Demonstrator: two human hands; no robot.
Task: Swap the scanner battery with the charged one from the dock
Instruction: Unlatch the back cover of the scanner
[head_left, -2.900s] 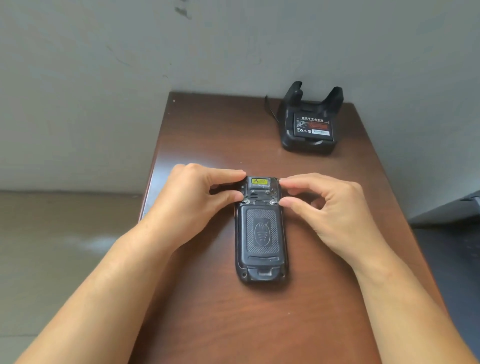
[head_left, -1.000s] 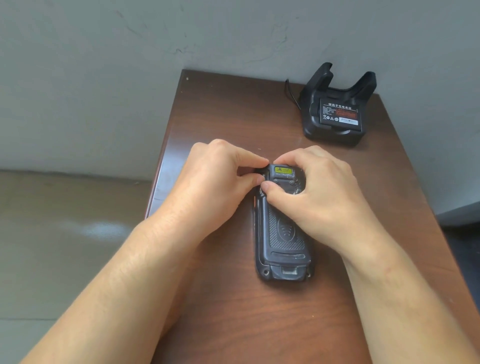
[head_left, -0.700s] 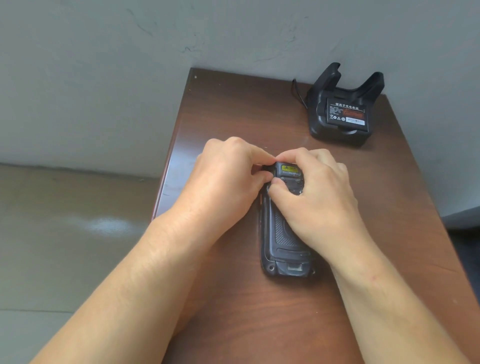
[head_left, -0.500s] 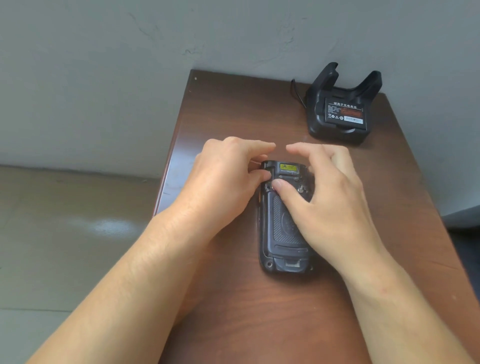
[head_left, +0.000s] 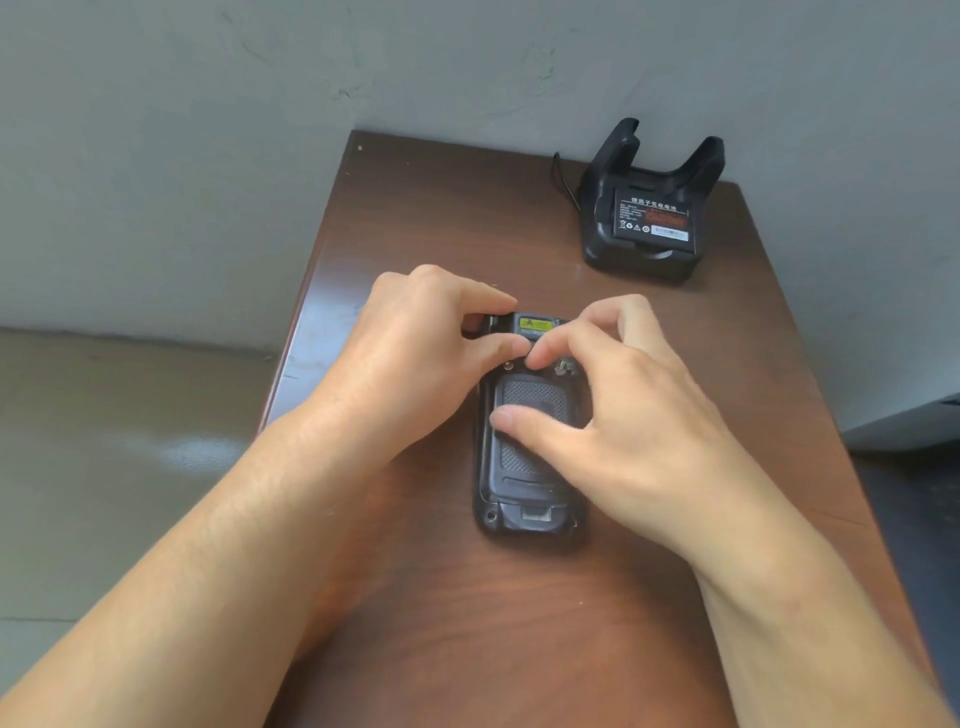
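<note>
the scanner lies face down in the middle of the brown tabletop, with its long side running from near to far. its back cover is on, and it has a bumpy grey patch. a small yellow sticker shows at the far end of the scanner. two little silver screws sit just below the sticker, one on each side.

the left hand is at the far left corner of the scanner. its fingers are curled in, and the thumb and first finger pinch the top left edge of the scanner. the right hand is over the right side of the scanner. its fingers are bent but loose. its thumb presses flat on the back cover, and its first finger touches the far end, close to the left thumb. i cannot tell if it is gripping anything or only pressing down.

the black dock stands at the far right corner of the tabletop, well apart from the scanner. a battery with a label sits in the dock. a thin black cord comes out of the left side of the dock. a grey wall stands behind the tabletop, and a pale floor is on the left.
</note>
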